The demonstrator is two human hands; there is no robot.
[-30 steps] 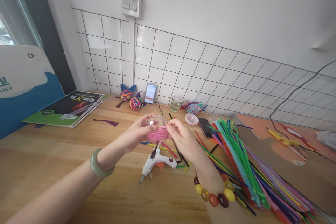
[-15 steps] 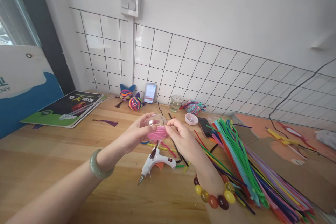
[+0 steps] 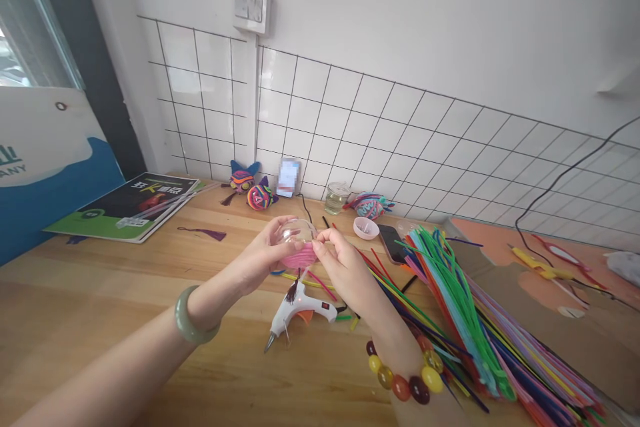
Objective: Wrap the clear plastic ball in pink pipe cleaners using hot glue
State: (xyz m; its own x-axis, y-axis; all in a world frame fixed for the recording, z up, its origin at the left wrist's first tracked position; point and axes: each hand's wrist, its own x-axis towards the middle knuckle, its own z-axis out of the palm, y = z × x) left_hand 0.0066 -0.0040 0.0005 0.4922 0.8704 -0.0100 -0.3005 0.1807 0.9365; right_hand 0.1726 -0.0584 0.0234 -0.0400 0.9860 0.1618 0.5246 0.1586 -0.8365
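A clear ball [image 3: 299, 230] with pink pipe cleaner wrapped round its lower half is held up over the table. My left hand [image 3: 260, 255] is closed round its left side, thumb on the front. At its right side, my right hand [image 3: 336, 257] pinches the edge of the pink wrapping with thumb and forefinger. A dark tassel [image 3: 293, 290] hangs under the ball. Below it lies a white glue gun [image 3: 300, 307], its nozzle pointing down and left.
Many coloured pipe cleaners [image 3: 450, 307] lie on the right. Behind are a pink bowl [image 3: 366, 227], a phone [image 3: 391, 243], a glass jar [image 3: 337, 197] and wrapped ornaments [image 3: 261, 195]. Books [image 3: 135, 203] and a purple tassel [image 3: 205, 233] lie left. A yellow glue gun [image 3: 540, 263] rests far right.
My right hand and its bracelet have moved slightly left. The ball is still held between both hands, and the whole view has shifted a little.
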